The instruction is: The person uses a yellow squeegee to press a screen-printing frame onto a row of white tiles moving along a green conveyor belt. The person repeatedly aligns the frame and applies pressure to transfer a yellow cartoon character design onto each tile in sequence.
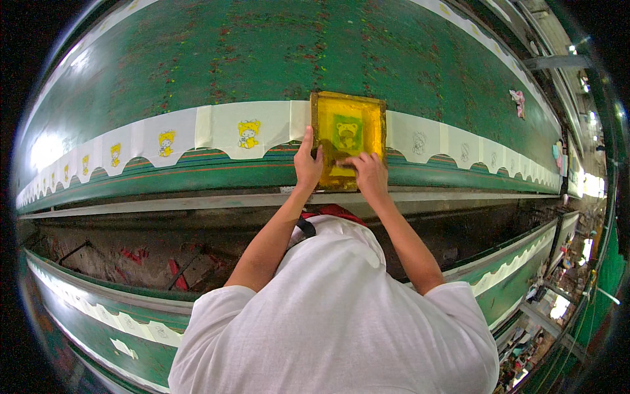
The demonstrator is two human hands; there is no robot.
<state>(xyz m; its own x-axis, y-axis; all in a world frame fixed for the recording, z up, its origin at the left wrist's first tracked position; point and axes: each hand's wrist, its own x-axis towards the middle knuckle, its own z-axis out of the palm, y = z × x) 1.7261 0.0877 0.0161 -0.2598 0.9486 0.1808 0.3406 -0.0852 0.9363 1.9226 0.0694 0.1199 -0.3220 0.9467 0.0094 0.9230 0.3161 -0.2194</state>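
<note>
A screen printing frame (382, 131) with a yellow mesh and a bear-shaped motif lies on the strip of white fabric pieces. My left hand (307, 164) grips its left side, one finger stretched along the edge. Over the near part of the mesh, my right hand (371, 174) has its fingers bent together on something low and dark, mostly hidden by them. To the left, a fabric piece (223, 128) carries a figure with yellow areas. The fabric piece (426, 138) on the right shows a figure only in dark outline.
The long green table (262, 59) is speckled with red and yellow paint. A metal rail (197, 202) runs along its near edge. Behind me stands another green table (151, 358) with white fabric pieces. A crumpled pink-and-white cloth (518, 104) lies at the far right.
</note>
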